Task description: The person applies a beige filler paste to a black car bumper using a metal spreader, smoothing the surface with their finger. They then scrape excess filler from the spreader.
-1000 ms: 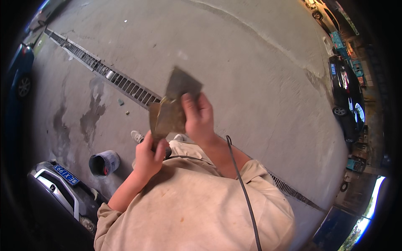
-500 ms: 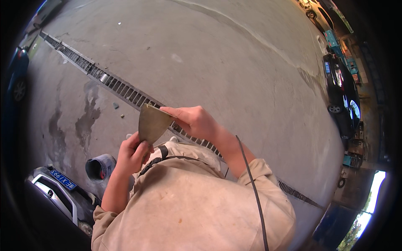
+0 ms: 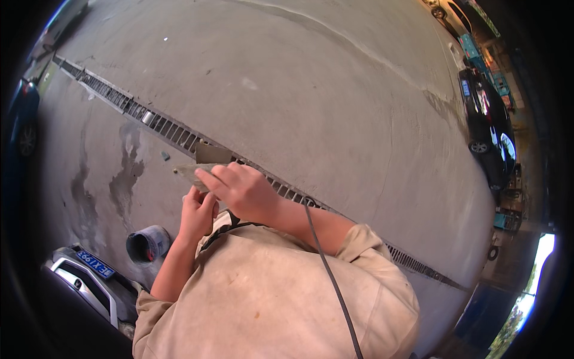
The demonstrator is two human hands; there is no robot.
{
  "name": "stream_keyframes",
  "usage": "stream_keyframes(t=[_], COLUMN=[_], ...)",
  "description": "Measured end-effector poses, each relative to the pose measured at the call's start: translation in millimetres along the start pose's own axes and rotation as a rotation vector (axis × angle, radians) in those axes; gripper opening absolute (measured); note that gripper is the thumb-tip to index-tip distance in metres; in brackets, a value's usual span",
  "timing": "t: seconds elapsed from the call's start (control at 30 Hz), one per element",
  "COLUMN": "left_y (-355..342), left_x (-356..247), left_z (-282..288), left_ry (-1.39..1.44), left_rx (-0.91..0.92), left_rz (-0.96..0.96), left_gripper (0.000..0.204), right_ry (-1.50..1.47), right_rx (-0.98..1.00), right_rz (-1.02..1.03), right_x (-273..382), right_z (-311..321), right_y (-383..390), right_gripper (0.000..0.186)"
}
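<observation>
My left hand is closed below a putty knife whose broad grey-brown blade points up and away from me. Its handle is hidden in my fingers. Across the blade's face lies a thin, pale grey scraper plate, tilted nearly edge-on. My right hand pinches this plate, fingers pointing left, just above my left hand. A small pale lump sits on the plate's left tip, and another is at the blade's top edge. Both hands are close together in front of my beige top.
A drain grating crosses the concrete floor diagonally beneath my hands. A bucket stands at my left, near a car front. A dark cable hangs over my right side. A black car is parked at far right.
My right hand has moved left and slightly down across the putty knife's blade, bringing the scraper plate with it. The blade's lower part is now covered. The dark cable has swung left.
</observation>
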State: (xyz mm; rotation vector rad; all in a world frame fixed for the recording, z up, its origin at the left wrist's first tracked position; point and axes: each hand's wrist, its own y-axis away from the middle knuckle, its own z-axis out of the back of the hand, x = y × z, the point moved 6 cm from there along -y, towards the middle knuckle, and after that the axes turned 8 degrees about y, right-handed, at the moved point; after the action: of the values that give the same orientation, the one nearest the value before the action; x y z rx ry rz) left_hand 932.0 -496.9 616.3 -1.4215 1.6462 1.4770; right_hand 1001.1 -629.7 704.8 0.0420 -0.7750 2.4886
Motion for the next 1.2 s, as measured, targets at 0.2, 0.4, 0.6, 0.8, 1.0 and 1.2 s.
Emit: stream_keyframes(t=[0.2,0.4,0.6,0.8,1.0,1.2], left_y=[12.8,13.0,24.6,22.0,42.9,64.2], left_x=[0.9,-2.4,-6.9,-13.3,-12.7,-21.5], left_z=[17.7,34.6,44.3,23.4,-3.8,-16.0], left_ry=[-0.079,-0.394,-0.332,0.153,0.364,0.277], left_rx=[-0.034,-0.113,-0.315,-0.079,-0.019,0.023], left_rz=[-0.03,-0.299,-0.275,-0.082,-0.035,-0.093], left_gripper=[0.05,0.059,0.079,0.044,0.018,0.014], right_ry=[0.259,0.114,-0.157,-0.144,-0.151,-0.157], right_rx=[0.964,0.43,-0.164,-0.166,-0.156,-0.168], right_rz=[-0.697,-0.666,-0.229,0.01,0.088,0.179], right_x=[-137.6,-113.1,-26.2,22.6,40.4,49.2], right_z=[-77.9,-56.3,22.0,45.5,48.5,50.1], right_y=[42.5,52.4,6.1,1.8,1.3,10.4], right_gripper=[0.027,0.033,0.04,0.045,0.039,0.045])
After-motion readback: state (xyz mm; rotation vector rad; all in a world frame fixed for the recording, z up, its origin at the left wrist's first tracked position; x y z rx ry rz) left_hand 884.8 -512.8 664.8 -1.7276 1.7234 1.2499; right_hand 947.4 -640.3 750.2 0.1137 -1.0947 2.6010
